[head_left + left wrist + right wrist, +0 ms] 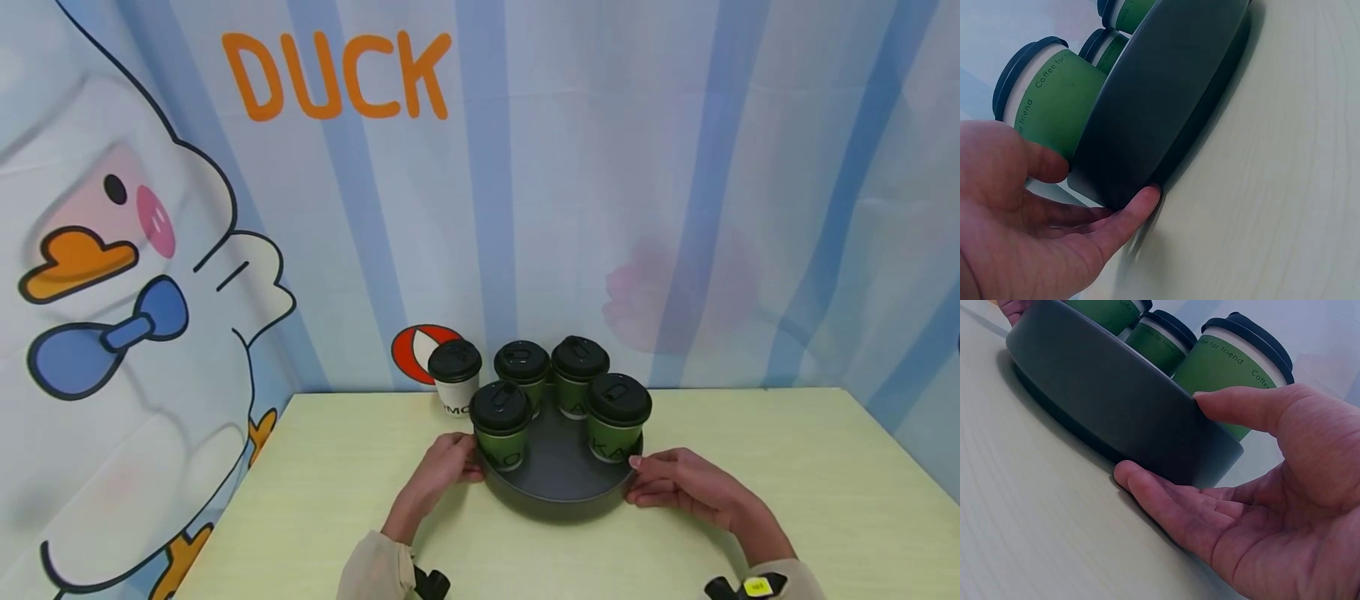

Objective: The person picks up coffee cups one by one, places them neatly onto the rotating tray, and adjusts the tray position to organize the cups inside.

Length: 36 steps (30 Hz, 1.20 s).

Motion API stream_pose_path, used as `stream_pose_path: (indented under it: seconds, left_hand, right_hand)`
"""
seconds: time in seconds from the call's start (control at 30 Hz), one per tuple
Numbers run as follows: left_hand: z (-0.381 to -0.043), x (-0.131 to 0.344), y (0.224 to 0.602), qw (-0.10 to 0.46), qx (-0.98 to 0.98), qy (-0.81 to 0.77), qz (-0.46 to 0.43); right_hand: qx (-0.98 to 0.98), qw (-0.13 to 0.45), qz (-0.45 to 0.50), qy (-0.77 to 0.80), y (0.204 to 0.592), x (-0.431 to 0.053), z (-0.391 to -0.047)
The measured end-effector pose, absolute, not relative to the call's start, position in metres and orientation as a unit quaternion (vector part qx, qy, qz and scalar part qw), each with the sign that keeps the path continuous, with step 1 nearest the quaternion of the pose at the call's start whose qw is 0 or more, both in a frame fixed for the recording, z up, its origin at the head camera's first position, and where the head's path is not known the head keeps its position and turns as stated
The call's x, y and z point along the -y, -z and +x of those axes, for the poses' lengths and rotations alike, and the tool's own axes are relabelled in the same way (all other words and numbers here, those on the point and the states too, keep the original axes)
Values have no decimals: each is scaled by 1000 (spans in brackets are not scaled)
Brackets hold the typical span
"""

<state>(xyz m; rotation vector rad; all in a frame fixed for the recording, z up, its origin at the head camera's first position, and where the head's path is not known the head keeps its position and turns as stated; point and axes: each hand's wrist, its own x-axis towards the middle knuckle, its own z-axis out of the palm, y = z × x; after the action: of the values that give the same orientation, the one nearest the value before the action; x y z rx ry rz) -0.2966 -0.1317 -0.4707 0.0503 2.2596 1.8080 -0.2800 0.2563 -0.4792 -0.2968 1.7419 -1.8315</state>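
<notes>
A round dark grey tray (562, 482) is held from both sides over the table. At its left edge my left hand (447, 463) grips it, thumb by the rim and fingers under the base in the left wrist view. My right hand (693, 485) pinches the opposite edge, its thumb (1235, 407) on the rim and fingers below. Green paper cups with black lids stand upright on the tray: a front left cup (501, 427), a front right cup (617, 421) and two rear cups, one (522, 368) left of the other (580, 375).
Behind the tray's left side stands a white cup (456, 390) with a black lid, partly overlapped by the front left cup. The pale wooden table (330, 467) ends at a blue striped curtain (555, 183) printed with a duck (135, 350).
</notes>
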Motion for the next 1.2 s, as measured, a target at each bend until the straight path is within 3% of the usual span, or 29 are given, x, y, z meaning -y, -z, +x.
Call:
stream_pose_path:
  seconds: [0.2,0.47,0.7,0.9,1.2]
  left_hand:
    - [-298,140,466,90,-798,-595,31]
    - [-315,155,456,-74,-866,-492,-45]
    - [-336,151,455,-197,-839,-506,-28]
    - [-361,140,456,-237,-839,-490,-11]
    - [-385,124,462,-236,-843,-483,-21]
  right_hand:
    - [-657,292,-105,687,480,-257,-281]
    - [-650,293,-103,694,481,-258,-280]
    - [-652,290,-109,692,482,-258,-282]
    - [-654,287,-104,692,482,-257,-282]
    - [-658,283,-101,691,482,-257,-281]
